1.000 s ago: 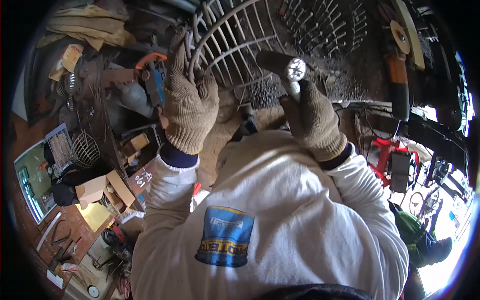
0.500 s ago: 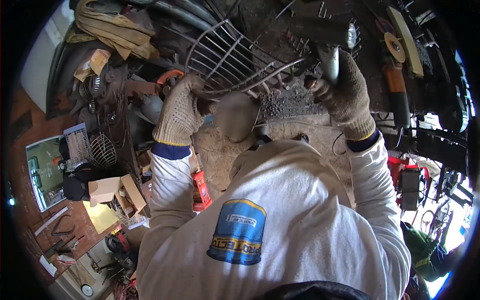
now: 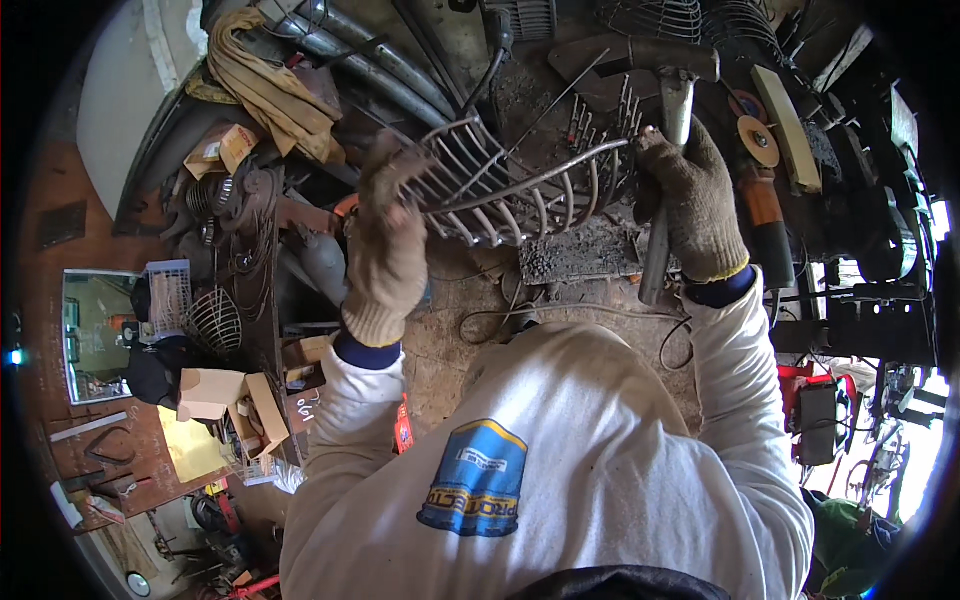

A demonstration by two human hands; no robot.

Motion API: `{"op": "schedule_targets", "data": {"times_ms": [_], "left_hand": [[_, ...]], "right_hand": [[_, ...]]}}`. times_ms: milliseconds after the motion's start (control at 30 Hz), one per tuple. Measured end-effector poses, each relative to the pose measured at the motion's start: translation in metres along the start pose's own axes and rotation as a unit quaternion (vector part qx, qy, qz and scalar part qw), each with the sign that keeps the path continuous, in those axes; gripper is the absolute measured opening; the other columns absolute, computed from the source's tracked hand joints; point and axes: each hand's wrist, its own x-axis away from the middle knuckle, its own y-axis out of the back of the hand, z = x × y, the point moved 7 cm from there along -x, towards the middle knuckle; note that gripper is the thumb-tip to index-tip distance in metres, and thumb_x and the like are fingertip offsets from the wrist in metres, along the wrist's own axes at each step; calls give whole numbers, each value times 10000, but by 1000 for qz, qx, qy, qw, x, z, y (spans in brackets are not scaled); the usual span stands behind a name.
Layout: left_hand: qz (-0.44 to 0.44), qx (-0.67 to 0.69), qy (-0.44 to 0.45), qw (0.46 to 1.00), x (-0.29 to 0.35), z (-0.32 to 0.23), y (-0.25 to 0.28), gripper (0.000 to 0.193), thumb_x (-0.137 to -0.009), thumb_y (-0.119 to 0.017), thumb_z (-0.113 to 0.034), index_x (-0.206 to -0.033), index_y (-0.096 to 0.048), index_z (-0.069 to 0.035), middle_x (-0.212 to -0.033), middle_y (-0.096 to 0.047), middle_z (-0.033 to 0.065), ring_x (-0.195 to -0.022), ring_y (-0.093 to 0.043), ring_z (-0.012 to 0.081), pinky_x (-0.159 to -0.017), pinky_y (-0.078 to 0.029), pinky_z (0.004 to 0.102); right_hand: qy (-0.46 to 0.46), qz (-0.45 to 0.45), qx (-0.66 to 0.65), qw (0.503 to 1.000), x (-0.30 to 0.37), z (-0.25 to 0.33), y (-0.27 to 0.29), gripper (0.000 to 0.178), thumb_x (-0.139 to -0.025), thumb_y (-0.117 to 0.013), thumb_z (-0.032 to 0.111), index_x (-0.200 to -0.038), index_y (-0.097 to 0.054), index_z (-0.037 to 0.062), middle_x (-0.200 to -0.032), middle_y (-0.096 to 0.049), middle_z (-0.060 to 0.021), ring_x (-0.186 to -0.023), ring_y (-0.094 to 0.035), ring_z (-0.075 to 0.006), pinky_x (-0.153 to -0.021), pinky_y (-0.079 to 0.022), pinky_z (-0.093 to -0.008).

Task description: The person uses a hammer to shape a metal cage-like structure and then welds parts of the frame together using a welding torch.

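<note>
A curved basket of bent metal bars (image 3: 533,187) lies before me over the bench, its open bars showing side on. My left hand (image 3: 388,255), in a knitted work glove, is at the basket's left end. Motion smears its fingers, so whether they grip the bars cannot be told. In my gloved right hand (image 3: 697,205) is a hammer (image 3: 677,110), with the fingers closed round its handle. The hammer's head is up beyond the hand, and the handle's lower end sticks out below. The hammer is close to the basket's right end.
An angle grinder (image 3: 765,200) with an orange body lies right of my right hand, beside a wooden strip (image 3: 787,130). Metal pipes (image 3: 375,60) and a tan cloth (image 3: 265,85) lie at the far left. Short rods (image 3: 625,105) stand behind the basket. A cable (image 3: 580,308) crosses below the bench.
The basket has tilted, and more of its curved bars face me. My left hand has shifted and is blurred. The hammer has turned, so its whole handle shows. The view has shifted slightly.
</note>
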Motion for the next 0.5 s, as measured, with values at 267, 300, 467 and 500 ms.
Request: {"op": "schedule_targets", "data": {"times_ms": [267,300,467,500], "left_hand": [[-7,-55,-140,989,6,-28,1,484,-913,-607,-509,-787,-624,-42,-702,-625,57,-642,-590,191,-598,-435,332],[-5,-3,-105,994,3,-28,0,483,-900,-632,-506,-760,-625,-44,-630,-600,37,-580,-567,162,-560,-425,322],[24,67,-24,997,0,-15,4,488,-869,-686,-513,-781,-628,-36,-607,-559,-17,-549,-507,92,-528,-400,279],[23,110,23,993,1,-9,4,468,-867,-700,-498,-792,-629,-42,-634,-567,-27,-549,-501,83,-525,-396,265]], "right_hand": [[-56,-3,0,998,3,-13,10,226,-923,-666,232,-999,-602,29,-741,-577,-4,-527,-523,-77,-460,-441,-233],[-64,-2,-3,998,5,-15,11,225,-923,-666,232,-999,-602,30,-736,-576,-3,-524,-521,-76,-462,-440,-234],[-96,11,-11,995,21,-20,10,240,-923,-667,252,-987,-607,29,-714,-571,-1,-529,-521,-81,-479,-441,-238],[-96,7,-15,995,22,-21,11,240,-923,-667,252,-987,-607,29,-714,-571,-1,-529,-521,-81,-479,-441,-238]]}}
